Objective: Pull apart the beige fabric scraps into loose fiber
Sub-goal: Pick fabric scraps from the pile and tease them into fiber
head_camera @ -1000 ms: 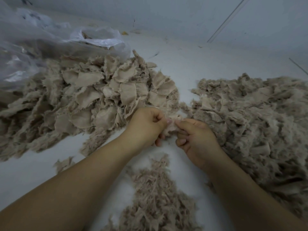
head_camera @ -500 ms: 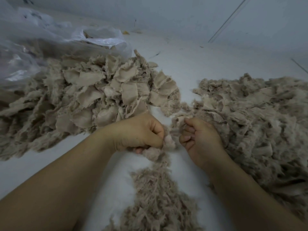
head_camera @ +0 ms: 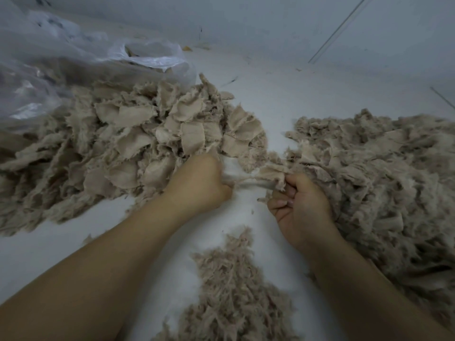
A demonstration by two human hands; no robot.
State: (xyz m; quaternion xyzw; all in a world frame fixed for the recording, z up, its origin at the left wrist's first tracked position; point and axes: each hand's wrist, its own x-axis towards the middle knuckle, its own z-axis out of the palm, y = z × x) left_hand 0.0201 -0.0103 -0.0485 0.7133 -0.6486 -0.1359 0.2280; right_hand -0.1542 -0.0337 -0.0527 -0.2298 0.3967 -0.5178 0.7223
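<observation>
I see both hands at the middle of the view, and between them one beige scrap (head_camera: 256, 179) is stretched. My left hand (head_camera: 200, 184) is closed as a fist, and its grip pinches the left end of the scrap; the fingers themselves are hidden behind the back of the hand, so I cannot tell exactly how they lie. My right hand (head_camera: 301, 207) has curled fingers (head_camera: 283, 201), and its grip holds the right end of the scrap at the top of the fist. The part of the scrap between the two hands is thin and blurred, with frayed edges near the right hand.

Behind the left hand lies a big pile of scraps (head_camera: 138, 141), many of them still flat pieces with torn edges. This pile touches the left hand at its far side. To the right of the right hand is another large heap (head_camera: 381, 173) of fluffier, more torn material, and the right hand rests just beside it. Near me, between my two forearms, a smaller pile of loose fiber (head_camera: 231, 289) lies on the white tabletop (head_camera: 270, 99).

At the far left a clear plastic bag (head_camera: 73, 60) lies at the back edge of the pile of scraps.
</observation>
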